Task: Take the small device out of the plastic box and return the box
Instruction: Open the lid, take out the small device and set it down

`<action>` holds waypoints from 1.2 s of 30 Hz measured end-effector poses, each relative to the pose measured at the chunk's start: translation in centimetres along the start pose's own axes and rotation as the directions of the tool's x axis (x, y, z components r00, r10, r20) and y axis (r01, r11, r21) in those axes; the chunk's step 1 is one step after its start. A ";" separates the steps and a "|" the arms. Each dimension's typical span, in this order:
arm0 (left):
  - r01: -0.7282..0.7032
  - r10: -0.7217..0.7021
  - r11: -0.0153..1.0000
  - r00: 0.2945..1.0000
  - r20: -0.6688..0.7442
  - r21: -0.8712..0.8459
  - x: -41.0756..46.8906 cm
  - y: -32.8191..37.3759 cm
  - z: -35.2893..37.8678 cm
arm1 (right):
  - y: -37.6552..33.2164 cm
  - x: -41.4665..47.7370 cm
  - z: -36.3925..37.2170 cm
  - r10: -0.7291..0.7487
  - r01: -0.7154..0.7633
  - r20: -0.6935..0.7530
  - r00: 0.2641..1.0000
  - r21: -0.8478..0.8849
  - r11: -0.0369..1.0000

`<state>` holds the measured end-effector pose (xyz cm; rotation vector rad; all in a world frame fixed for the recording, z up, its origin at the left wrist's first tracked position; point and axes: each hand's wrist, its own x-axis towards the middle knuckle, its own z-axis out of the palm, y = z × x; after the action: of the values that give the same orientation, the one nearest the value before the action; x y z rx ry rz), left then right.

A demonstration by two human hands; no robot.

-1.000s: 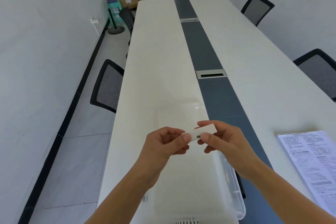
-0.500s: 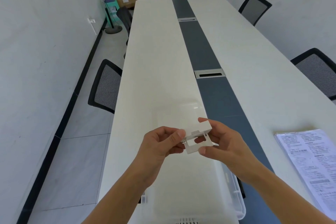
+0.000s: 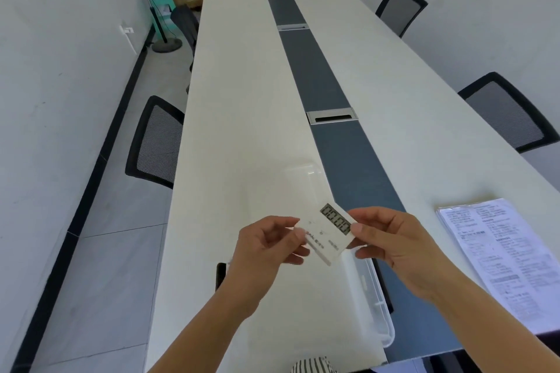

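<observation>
A long white bench [image 3: 242, 100] with a dark centre strip runs away between black mesh chairs [image 3: 157, 142]. Printed papers [image 3: 500, 251] lie at its right edge, their text too small to read. The clear plastic box [image 3: 375, 297] sits on the bench under the hands. The small device [image 3: 328, 233], a white timer, shows 00:00. The left hand [image 3: 266, 248] pinches its left edge; the right hand [image 3: 394, 239] grips its right edge.
</observation>
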<state>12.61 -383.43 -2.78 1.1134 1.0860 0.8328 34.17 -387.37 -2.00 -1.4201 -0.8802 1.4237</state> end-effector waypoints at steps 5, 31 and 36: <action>0.179 -0.158 0.968 0.979 0.127 -0.173 1.0 -1.5 2.5 | 1.3 -1.9 -2.0 -0.027 0.026 -0.008 1.000 -0.063 0.998; 0.071 -0.150 0.283 0.988 -0.029 0.957 12.3 -10.9 11.1 | 10.2 17.3 -20.9 0.058 -0.178 -0.380 0.923 -0.288 0.941; 0.014 -0.090 0.178 0.996 0.002 0.984 12.0 -12.4 10.7 | 12.6 21.2 -20.1 0.064 -0.247 -0.440 0.896 -0.373 0.894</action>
<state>26.24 -378.43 -16.94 2.1647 1.6626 -0.1702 54.31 -373.92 -22.70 -2.0769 -0.8304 1.0052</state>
